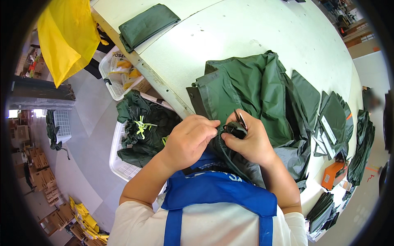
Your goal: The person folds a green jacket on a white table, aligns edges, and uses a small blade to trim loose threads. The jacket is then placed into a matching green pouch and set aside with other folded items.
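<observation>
A dark green waterproof garment (254,94) lies crumpled over the table's near edge, part of it hanging toward my apron. My left hand (191,139) is closed in a pinch on the garment's edge, beside a thin green cord. Close on its right, my right hand (256,141) is curled around a pair of thread snips (241,119), whose pointed blades stick up past the fingers. A bunched dark green piece of fabric (235,130) is also between the right thumb and fingers. The left fingertips hide what exactly they pinch.
A folded green piece (150,25) rests on the pale table (230,28). White baskets stand at the left, one with dark green garments (143,131), another with yellow packages (125,74). Yellow fabric (67,37) hangs at upper left. Green pouches (334,123) and an orange box (331,175) are at right.
</observation>
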`<action>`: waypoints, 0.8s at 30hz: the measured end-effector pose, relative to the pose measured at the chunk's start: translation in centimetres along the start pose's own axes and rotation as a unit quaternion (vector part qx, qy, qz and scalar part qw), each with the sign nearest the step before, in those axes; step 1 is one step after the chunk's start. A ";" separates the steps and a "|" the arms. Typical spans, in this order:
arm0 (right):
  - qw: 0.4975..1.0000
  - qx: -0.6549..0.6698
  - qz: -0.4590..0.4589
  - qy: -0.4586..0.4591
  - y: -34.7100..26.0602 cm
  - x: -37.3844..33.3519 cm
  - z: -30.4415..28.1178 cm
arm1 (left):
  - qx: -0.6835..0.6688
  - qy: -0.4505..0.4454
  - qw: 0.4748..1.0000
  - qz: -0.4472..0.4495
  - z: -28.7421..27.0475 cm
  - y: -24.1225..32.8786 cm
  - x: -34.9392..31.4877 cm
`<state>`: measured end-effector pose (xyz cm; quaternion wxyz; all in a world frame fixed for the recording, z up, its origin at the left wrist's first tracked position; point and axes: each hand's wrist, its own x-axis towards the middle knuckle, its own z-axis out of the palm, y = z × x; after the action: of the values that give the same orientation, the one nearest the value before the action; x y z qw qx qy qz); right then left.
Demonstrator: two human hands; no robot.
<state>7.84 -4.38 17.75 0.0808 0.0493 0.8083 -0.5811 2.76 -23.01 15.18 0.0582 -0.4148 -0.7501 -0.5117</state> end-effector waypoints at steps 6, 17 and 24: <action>0.999 -0.021 -0.023 0.033 -0.4 -0.3 -0.1 | 0.015 -0.048 0.999 0.012 0.2 0.7 0.6; 0.974 0.074 -0.084 0.198 3.3 -2.0 1.6 | -0.137 -0.115 0.977 -0.114 2.1 -0.4 -0.7; 0.964 -0.112 -0.216 0.105 2.3 -2.3 0.3 | -0.171 0.066 0.964 -0.192 0.5 -1.3 1.3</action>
<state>10.48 -3.87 15.93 -0.1268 -0.0754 0.8637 -0.4819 1.24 -22.05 14.71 -0.0638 -0.2319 -0.7114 -0.6604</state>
